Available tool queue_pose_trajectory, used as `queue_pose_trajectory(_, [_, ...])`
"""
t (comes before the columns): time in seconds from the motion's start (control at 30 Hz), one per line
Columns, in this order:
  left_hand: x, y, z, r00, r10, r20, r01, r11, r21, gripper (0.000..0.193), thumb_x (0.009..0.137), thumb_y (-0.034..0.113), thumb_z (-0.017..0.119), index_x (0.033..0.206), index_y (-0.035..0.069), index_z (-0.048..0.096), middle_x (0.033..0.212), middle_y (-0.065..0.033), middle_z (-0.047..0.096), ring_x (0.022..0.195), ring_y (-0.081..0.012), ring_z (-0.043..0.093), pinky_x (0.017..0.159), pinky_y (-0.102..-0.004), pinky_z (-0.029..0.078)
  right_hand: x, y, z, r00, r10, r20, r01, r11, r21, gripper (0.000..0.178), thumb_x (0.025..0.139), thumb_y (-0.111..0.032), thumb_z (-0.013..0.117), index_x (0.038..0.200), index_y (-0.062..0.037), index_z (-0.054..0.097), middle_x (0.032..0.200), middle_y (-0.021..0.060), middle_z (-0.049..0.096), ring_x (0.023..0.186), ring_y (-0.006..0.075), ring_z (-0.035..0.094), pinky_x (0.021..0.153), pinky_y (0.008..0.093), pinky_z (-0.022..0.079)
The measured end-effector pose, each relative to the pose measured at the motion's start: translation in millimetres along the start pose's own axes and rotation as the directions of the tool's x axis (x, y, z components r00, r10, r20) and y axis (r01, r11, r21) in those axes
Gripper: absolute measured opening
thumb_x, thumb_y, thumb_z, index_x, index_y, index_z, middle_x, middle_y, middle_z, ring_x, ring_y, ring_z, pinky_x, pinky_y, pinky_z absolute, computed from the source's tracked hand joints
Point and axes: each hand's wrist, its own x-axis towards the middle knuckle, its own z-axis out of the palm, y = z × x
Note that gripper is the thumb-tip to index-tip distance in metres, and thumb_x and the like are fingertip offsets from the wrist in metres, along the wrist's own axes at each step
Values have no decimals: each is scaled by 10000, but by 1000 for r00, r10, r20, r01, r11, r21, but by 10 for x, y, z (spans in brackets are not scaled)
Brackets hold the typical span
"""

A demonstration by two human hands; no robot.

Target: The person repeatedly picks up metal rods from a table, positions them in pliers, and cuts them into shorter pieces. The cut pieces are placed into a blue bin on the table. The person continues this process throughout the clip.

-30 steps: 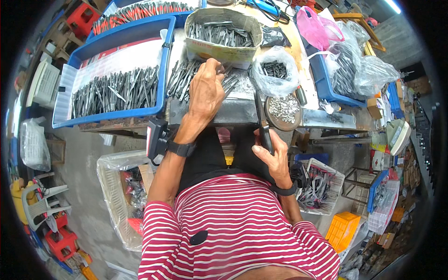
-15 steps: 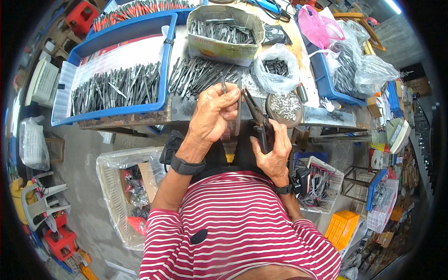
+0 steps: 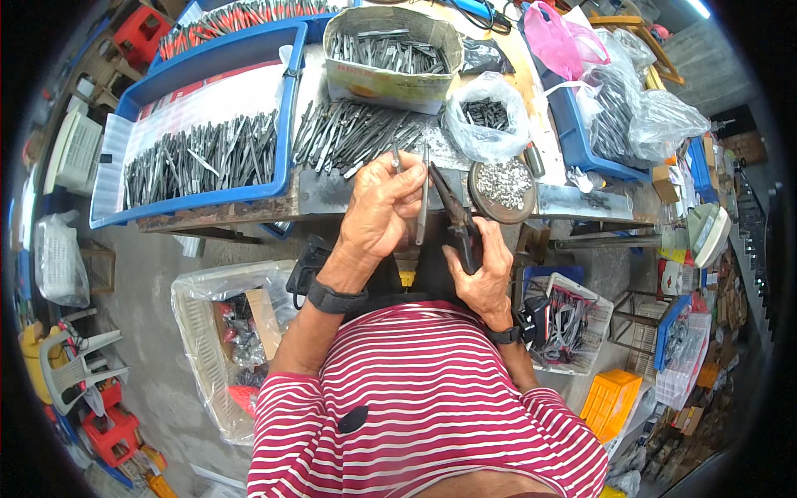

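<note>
Though handheld, pliers (image 3: 455, 209) partly hidden.

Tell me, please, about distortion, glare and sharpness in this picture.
Head view: fisheye bending toward a black border; head view: the lamp glares white at upper right, and below it a clear bag shows highlights; head view: left hand and right hand look fairly sharp.

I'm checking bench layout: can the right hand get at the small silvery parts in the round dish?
Probably, yes: the silvery parts lie uncovered in the dish just beyond the right hand, though the dark pliers it holds could hinder picking.
</note>
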Motion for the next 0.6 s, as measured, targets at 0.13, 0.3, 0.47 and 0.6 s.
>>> queue_pose_trajectory(0.13, [-72,-159,123,959,275,-70,-220,878,425,59,877,39,596,895,16,545,726,9,508,572,-59,427,497,-193,340,-37,-64,-81,964,193,183,-236,938,255,406,734,-123,729,1070,13,546,811,96,545,663,162,523,611,275,424])
queue_pose_trajectory(0.3, [-1,-234,126,658,642,393,-541,39,840,124,833,-43,606,932,-12,538,841,-101,560,683,-193,551,591,-281,454,-28,-4,-240,799,300,522,-597,507,622,381,750,-202,705,1021,31,574,703,2,501,586,66,441,520,213,329])
queue_pose_trajectory(0.47, [63,-205,47,486,447,751,-709,-300,638,294,641,-117,544,928,-58,522,862,-183,539,808,-369,574,706,-409,492,-84,74,-350,677,226,701,-725,36,688,402,752,-205,698,1019,61,557,702,5,482,546,45,371,454,195,250])
queue_pose_trajectory(0.6, [55,-207,60,549,441,711,-695,-232,680,289,684,-128,566,959,-44,539,864,-194,558,819,-359,593,721,-409,501,-138,97,-357,665,241,707,-730,11,683,416,762,-212,691,1048,54,547,748,17,498,578,54,390,479,191,278])
